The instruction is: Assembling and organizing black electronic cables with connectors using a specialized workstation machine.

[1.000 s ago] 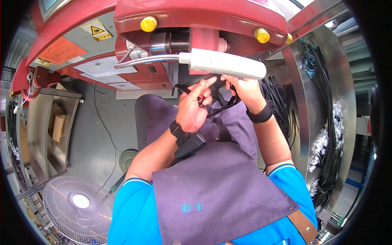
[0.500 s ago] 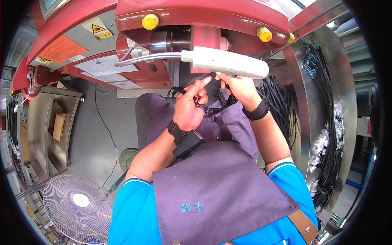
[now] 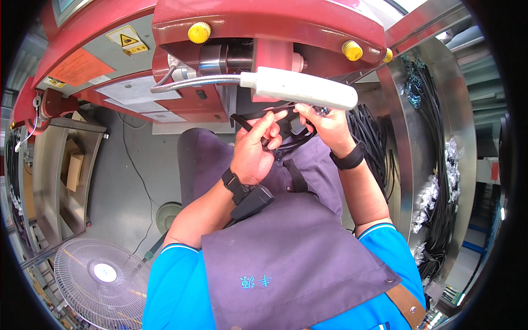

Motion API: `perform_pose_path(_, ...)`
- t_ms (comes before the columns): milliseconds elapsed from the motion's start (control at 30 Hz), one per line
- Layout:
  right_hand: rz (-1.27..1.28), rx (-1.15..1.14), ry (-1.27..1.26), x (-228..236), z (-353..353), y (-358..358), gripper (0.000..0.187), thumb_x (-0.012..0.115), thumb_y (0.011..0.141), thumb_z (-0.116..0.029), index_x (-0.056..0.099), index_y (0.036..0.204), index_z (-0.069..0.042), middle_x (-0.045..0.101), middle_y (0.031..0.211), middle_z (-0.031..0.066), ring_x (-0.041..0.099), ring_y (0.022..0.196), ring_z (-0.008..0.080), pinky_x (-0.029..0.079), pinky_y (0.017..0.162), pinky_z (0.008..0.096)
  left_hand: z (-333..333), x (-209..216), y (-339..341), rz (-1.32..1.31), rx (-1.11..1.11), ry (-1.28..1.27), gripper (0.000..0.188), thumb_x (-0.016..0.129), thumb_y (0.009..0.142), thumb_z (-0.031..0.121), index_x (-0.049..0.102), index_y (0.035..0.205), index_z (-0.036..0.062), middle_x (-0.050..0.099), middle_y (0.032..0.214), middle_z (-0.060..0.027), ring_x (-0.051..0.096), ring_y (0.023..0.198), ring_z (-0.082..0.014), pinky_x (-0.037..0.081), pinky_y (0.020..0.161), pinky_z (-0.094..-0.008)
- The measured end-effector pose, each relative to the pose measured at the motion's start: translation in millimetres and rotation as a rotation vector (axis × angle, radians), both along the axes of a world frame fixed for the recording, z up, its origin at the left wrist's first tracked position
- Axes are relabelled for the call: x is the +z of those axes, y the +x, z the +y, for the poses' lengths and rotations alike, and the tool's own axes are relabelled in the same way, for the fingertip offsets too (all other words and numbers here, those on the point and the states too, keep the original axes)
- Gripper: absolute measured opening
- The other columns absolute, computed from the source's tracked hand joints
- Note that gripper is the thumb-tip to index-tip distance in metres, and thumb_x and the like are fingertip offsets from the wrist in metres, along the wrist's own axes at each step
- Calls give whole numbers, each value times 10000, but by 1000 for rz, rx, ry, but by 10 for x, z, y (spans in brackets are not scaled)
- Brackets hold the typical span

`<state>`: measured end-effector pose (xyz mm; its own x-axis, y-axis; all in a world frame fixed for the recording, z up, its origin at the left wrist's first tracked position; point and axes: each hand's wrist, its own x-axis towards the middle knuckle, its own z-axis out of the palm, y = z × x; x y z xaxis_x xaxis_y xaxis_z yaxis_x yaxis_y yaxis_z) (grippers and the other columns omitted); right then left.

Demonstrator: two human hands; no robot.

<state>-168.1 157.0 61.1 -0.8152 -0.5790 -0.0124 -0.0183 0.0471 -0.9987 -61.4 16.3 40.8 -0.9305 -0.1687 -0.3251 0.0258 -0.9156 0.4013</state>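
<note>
- Both hands have shifted slightly since the earlier frames: the left hand (image 3: 254,155) now lies lower and more to the left under the white handle (image 3: 300,88), while the right hand (image 3: 325,125) has stayed close beneath its right end.
- Nearest is a purple-grey apron (image 3: 286,264) over a blue shirt (image 3: 170,286); a black device (image 3: 252,202) is strapped at the left wrist.
- Left-hand fingers (image 3: 270,122) are pressed together around a black strap (image 3: 245,121) – index finger stretched up along it.
- Right-hand fingers (image 3: 306,113) are curled, pinching the same black loop of strap just below the handle; the two hands almost touch.
- Farther off, the red machine (image 3: 264,27) carries yellow knobs (image 3: 199,32) and the handle on a bent metal tube (image 3: 192,83).
- Far right, bundles of black cable (image 3: 374,132) lie in a steel bin (image 3: 418,137).
- Near left – a floor fan (image 3: 99,275).
</note>
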Motion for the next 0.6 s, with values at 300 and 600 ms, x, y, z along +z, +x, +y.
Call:
perform_pose_path(300, 442, 76, 0, -83, -49, 126, 161, 658, 808, 20, 672, 969, 18, 652, 797, 91, 597, 709, 129, 475, 635, 241, 49, 12, 28, -67, 6, -73, 127, 602, 910, 164, 584, 951, 45, 589, 835, -15, 448, 641, -56, 333, 493, -202)
perform_pose_path(600, 696, 101, 97, -41, -88, 133, 179, 705, 762, -33, 690, 941, -43, 665, 832, 111, 645, 747, 234, 510, 660, 308, -22, -27, 47, -148, -62, -80, 169, 616, 907, 204, 569, 891, 42, 559, 781, -11, 426, 612, -61, 321, 480, -212)
